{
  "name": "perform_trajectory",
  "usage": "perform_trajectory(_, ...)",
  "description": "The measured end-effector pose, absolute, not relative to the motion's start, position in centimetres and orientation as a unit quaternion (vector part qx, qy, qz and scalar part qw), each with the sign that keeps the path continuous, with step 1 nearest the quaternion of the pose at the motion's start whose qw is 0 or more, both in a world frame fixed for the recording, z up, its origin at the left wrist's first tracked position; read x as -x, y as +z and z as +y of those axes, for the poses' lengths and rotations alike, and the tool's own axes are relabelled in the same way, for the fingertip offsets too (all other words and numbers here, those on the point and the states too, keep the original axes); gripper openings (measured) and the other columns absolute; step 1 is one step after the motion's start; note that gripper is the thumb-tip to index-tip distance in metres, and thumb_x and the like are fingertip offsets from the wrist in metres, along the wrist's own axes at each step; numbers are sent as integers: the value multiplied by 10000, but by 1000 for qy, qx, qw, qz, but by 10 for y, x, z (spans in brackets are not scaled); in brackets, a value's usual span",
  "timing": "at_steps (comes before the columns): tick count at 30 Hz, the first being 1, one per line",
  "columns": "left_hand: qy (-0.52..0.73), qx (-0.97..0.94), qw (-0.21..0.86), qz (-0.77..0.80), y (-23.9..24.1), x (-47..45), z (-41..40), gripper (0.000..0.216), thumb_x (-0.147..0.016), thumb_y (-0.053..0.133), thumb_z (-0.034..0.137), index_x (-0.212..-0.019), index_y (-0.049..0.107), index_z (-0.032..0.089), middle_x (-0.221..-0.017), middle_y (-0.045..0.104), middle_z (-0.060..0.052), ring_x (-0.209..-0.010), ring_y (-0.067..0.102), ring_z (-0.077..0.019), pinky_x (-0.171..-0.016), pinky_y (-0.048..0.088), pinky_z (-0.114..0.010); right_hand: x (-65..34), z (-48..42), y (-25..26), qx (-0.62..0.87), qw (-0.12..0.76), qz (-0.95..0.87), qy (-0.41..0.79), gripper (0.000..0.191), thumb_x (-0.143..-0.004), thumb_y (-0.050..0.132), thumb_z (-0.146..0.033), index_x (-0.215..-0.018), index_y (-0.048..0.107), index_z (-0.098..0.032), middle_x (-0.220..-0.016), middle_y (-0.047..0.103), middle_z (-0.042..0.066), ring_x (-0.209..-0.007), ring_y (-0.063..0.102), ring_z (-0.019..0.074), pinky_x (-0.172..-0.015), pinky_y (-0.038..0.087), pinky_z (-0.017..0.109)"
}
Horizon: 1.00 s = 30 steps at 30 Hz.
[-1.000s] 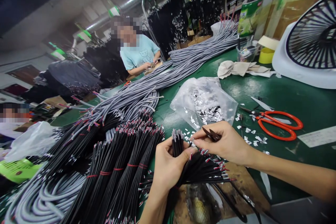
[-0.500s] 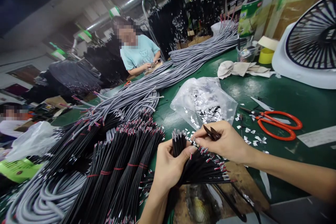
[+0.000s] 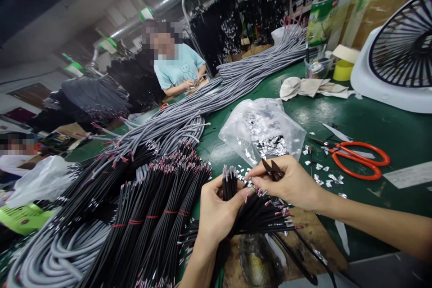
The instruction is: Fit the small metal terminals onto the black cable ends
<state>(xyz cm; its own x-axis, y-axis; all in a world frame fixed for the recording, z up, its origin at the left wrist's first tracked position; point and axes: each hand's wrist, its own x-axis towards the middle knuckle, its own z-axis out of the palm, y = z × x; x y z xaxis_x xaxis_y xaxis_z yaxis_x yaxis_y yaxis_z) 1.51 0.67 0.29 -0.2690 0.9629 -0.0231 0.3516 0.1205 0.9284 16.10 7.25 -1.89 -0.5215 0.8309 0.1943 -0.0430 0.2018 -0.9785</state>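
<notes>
My left hand (image 3: 214,213) is wrapped round a bundle of short black wires (image 3: 229,182) whose ends stand up above the thumb. More black wires with red and white tips (image 3: 270,218) fan out to the right beneath it. My right hand (image 3: 290,182) is closed in a pinch next to the bundle's top, thumb and forefinger meeting on a small silvery piece. A small dark pair of snips (image 3: 272,168) rests in that same hand. Small silver pieces (image 3: 320,175) lie scattered on the green table (image 3: 371,126).
A clear bag of silver pieces (image 3: 263,130), orange scissors (image 3: 359,157), a white fan (image 3: 398,58), cloths (image 3: 303,87) and a yellow tape roll (image 3: 342,71) lie to the right. Large bundles of black wires (image 3: 145,220) and grey cables (image 3: 189,114) fill the left. A co-worker in a light blue shirt (image 3: 178,69) works across the table.
Both hands stay almost still. My right hand's pinch has shifted slightly at the top of the bundle.
</notes>
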Motion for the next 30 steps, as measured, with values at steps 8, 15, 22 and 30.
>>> perform_trajectory(8,443,-488,343,669,4,-16,8,209,-605,730,257,-595,576,116,-528,514,35,-504,430,-81,-470,354,-173,-161,72,-15,291,384,-675,559,189,-682,581,-197,-768,720,-101,-523,510,-9,-457,393,70,-413,289,203)
perform_trajectory(15,448,-490,341,666,5,-17,7,211,-597,738,248,-587,574,117,-524,517,38,-502,433,-78,-464,348,-169,-161,72,-14,291,394,-678,548,205,-692,562,-209,-759,717,-91,-516,505,-6,-457,404,75,-415,303,209)
perform_trajectory(22,457,-488,389,634,2,-12,8,190,-637,726,251,-600,608,107,-529,515,31,-508,436,-81,-478,347,-180,-162,75,-18,305,376,-692,536,171,-722,563,-221,-742,701,-121,-537,515,-11,-476,393,73,-429,307,202)
perform_trajectory(30,488,-441,504,560,3,-18,4,253,-670,703,308,-542,579,128,-495,506,27,-460,450,-86,-456,383,-193,-161,76,-17,346,385,-728,450,167,-740,542,-200,-729,694,-131,-541,550,-11,-487,432,84,-454,343,209)
